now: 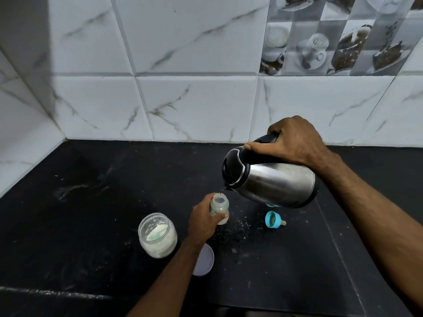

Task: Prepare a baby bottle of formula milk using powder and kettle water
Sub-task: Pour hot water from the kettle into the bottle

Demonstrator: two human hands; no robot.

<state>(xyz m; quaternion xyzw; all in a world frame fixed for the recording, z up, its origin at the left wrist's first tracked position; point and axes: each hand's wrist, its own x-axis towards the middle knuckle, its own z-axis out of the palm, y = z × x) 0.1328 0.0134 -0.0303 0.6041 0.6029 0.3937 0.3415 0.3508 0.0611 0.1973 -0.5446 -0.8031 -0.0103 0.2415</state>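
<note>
A small clear baby bottle (219,205) stands upright on the black counter (91,202) with its mouth uncovered. My left hand (202,221) grips its body from the left. My right hand (290,140) holds the black handle of a steel kettle (272,181), which is tilted with its spout just above the bottle mouth; a thin stream of water runs into the bottle. An open glass jar of white powder (158,234) with a scoop inside sits to the left. The blue teat ring with its nipple (273,220) lies on its side to the right.
A pale round jar lid (204,261) lies flat beside my left forearm. Spilled powder specks (238,227) dot the counter near the bottle. White marble-look wall tiles (183,99) close off the back and left. The counter's front edge (57,294) runs along the lower left.
</note>
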